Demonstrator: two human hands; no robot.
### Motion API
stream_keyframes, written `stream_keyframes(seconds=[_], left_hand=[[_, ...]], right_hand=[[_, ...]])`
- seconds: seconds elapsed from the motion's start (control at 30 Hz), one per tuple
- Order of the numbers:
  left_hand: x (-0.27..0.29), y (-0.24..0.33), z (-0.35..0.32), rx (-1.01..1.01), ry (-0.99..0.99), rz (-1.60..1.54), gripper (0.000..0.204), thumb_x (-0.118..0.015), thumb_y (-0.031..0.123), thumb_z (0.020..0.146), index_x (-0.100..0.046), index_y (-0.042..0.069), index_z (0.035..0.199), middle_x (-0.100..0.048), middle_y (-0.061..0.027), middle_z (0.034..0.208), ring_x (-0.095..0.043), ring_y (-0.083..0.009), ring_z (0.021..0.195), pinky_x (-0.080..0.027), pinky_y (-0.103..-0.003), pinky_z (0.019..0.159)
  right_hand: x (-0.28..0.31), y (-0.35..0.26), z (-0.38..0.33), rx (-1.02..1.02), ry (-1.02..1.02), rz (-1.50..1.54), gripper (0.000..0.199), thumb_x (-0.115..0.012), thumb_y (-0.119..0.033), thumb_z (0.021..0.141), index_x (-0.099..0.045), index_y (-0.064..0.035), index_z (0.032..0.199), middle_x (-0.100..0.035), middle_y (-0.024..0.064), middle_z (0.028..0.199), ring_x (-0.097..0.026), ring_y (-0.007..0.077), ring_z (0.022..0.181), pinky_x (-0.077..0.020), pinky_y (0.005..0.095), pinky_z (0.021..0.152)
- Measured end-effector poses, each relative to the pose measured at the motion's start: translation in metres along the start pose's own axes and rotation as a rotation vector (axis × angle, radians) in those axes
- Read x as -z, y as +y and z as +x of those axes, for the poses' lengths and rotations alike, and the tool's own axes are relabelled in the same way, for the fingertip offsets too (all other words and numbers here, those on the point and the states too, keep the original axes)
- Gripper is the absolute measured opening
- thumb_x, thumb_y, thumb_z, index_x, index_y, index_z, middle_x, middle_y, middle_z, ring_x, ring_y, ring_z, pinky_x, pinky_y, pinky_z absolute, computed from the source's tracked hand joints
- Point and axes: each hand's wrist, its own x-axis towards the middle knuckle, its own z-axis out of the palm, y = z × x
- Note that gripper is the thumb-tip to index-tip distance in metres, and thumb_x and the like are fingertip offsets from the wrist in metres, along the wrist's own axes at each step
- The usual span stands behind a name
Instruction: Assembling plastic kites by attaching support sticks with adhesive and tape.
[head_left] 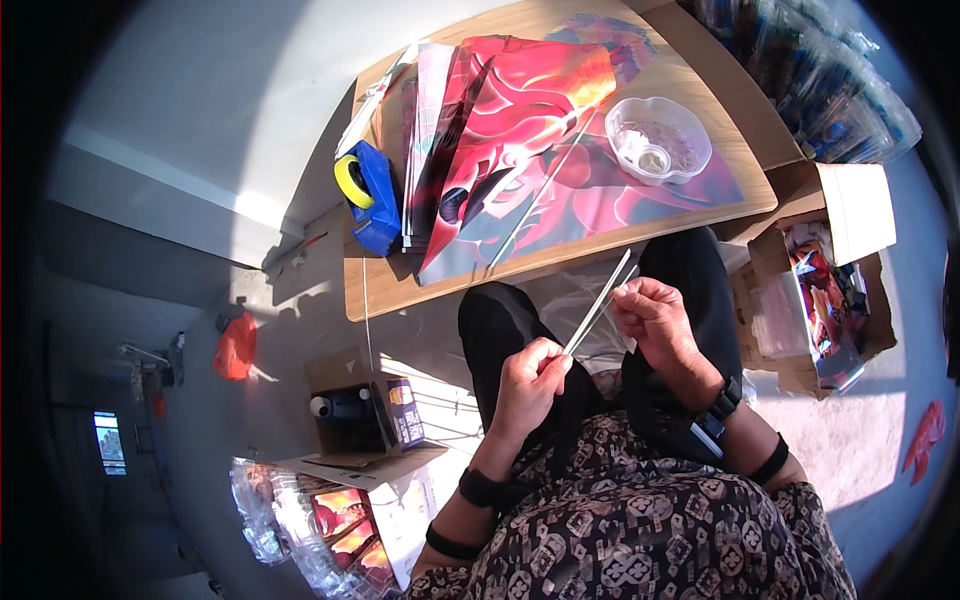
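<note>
My left hand (533, 385) is closed, pinching the lower ends of thin pale rods (598, 308) above my lap. The rods slant up to the right and spread slightly apart toward their far ends. Beside them, my right hand (652, 312) has its thumb and fingertips pinched together near the upper part of the rods. What those fingertips hold, if anything, is too small to make out. On the table beyond lie red and pink printed sheets (520, 110) with a thin dark rod (545, 185) across them.
The wooden table (400, 290) carries a blue tape dispenser (372, 205) and a clear plastic bowl (660, 140) of small parts. An open carton (880, 330) with printed items stands right, another carton (330, 375) left. Plastic-wrapped packs (300, 510) lie lower left, more bagged packs (810, 80) upper right.
</note>
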Motion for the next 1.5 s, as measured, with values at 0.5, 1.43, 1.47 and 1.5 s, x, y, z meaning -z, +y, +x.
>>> stream_keyframes(seconds=[0.5,1.43,1.47,1.5], left_hand=[[-0.001,-0.004,0.004,-0.16,0.211,0.101,0.011,-0.057,0.005,0.089,-0.055,0.002,0.079,-0.045,0.0039,0.056,-0.041,-0.0025,0.049,-0.031,-0.021,0.044],[0.005,0.005,0.0,-0.06,0.138,0.098,0.01,-0.056,0.001,0.089,-0.053,0.002,0.078,-0.047,0.0019,0.06,-0.044,-0.0037,0.05,-0.034,-0.019,0.046],[0.005,0.004,0.0,-0.073,0.151,0.097,0.01,-0.058,0.002,0.088,-0.054,0.002,0.079,-0.048,0.0014,0.058,-0.043,-0.0039,0.049,-0.034,-0.02,0.045],[0.005,0.002,0.0,-0.088,0.163,0.097,0.009,-0.06,0.003,0.087,-0.056,0.001,0.079,-0.048,0.001,0.056,-0.043,-0.004,0.047,-0.034,-0.021,0.045]], right_hand=[[0.003,-0.004,0.005,-0.043,0.031,0.124,0.016,-0.057,-0.005,0.09,-0.064,0.0074,0.097,-0.052,0.0,0.072,-0.044,0.0046,0.061,-0.0354,0.0179,0.051],[0.01,-0.012,0.023,-0.022,-0.034,0.531,0.007,-0.059,-0.002,0.087,-0.057,0.0038,0.085,-0.063,0.0195,0.088,-0.061,0.017,0.074,-0.0512,0.0253,0.064],[0.007,-0.012,0.021,-0.015,0.008,0.478,0.007,-0.06,-0.003,0.087,-0.057,0.002,0.085,-0.063,0.0177,0.086,-0.06,0.0157,0.072,-0.0501,0.0241,0.062],[0.004,-0.013,0.02,-0.007,0.048,0.425,0.007,-0.06,-0.004,0.087,-0.057,0.0003,0.084,-0.064,0.0159,0.084,-0.059,0.0144,0.07,-0.049,0.023,0.061]])
